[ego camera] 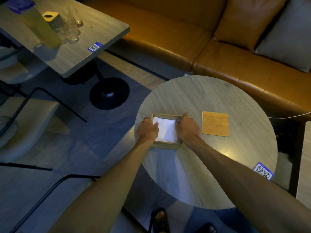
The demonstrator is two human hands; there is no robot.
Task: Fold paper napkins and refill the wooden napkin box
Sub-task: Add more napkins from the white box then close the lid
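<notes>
From the head view, both arms stretch forward over the round bench [202, 91]. The left hand [147, 130] lies on the left wall of the wooden box [165, 145], its fingers [155, 124] released and flat on the white napkins [166, 130] inside. The right hand [186, 127] bends over the right wall; I cannot tell whether it grasps. A wooden lid [215, 123] lies near it.

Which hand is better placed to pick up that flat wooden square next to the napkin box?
Right, probably. The wooden square lies on the table just right of the box, beside the right hand; the left hand would have to cross over the box.
</notes>
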